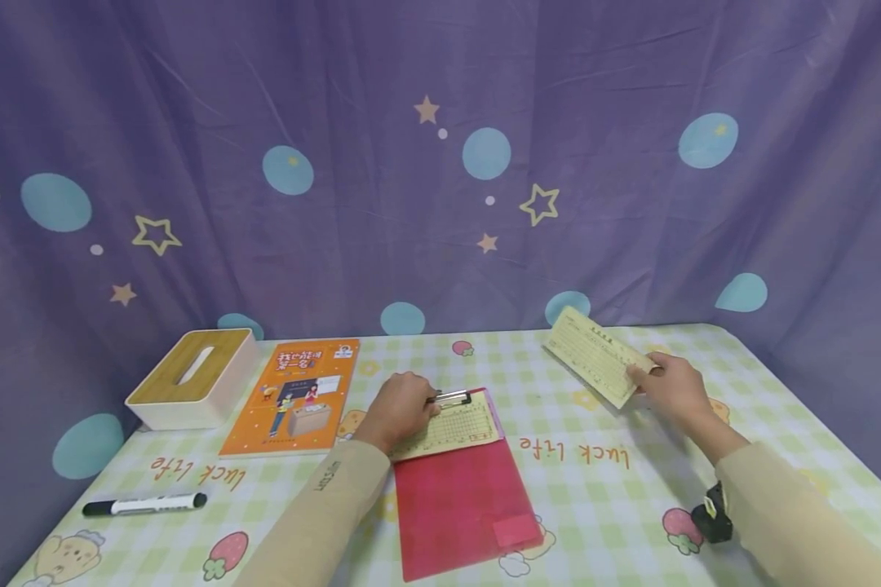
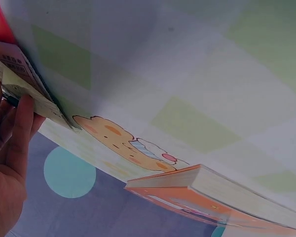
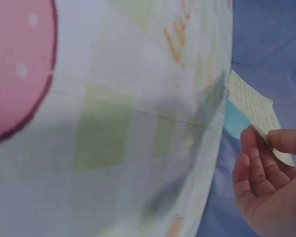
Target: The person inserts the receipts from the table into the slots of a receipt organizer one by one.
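Observation:
My left hand [image 1: 405, 408] pinches the end of a black metal clip [image 1: 453, 398] at the top of a pad of yellow printed forms [image 1: 455, 428]. Beneath this pad lies a red plastic folder [image 1: 462, 514], and a strip of pink printed backing shows past the pad's right edge. In the left wrist view, the fingers [image 2: 20, 133] wrap the pad's edge at the dark clip. Raised over the table's right side, my right hand [image 1: 675, 387] pinches a yellow printed form [image 1: 595, 355] by its near corner. The right wrist view shows this form [image 3: 254, 106] between thumb and fingers.
An orange book [image 1: 294, 399] lies left of the folder, beside a white tissue box [image 1: 191, 408] with a wooden lid. A black-and-white marker [image 1: 144, 505] rests at the front left. The checked tablecloth [image 1: 595, 505] reaches back to a purple curtain [image 1: 440, 244].

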Tool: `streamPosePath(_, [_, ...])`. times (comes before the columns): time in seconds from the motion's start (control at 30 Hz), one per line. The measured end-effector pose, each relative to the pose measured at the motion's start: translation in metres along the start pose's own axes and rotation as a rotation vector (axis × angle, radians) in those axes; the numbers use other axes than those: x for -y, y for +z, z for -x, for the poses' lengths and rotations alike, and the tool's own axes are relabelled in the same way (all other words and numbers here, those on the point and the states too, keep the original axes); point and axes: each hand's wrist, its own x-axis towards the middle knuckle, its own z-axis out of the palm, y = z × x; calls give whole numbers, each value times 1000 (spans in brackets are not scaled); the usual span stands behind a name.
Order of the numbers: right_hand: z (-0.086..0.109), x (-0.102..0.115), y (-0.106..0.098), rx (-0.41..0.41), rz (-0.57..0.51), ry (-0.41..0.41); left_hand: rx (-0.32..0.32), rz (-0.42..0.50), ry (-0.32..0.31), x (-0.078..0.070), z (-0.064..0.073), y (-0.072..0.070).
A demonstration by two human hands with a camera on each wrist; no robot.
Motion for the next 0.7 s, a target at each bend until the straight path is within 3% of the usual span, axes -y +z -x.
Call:
streamPosePath(0.17, [6,11,-8,-109,18,-116,-6,8,4,1,0,2])
streamPosePath(0.3, [13,22,-13,-149,-39,-163,-8,15,10,1,1,2])
streamPosePath(0.7, [27,50,-17,-22,-254,-177,4,33,-3,1,-1,0])
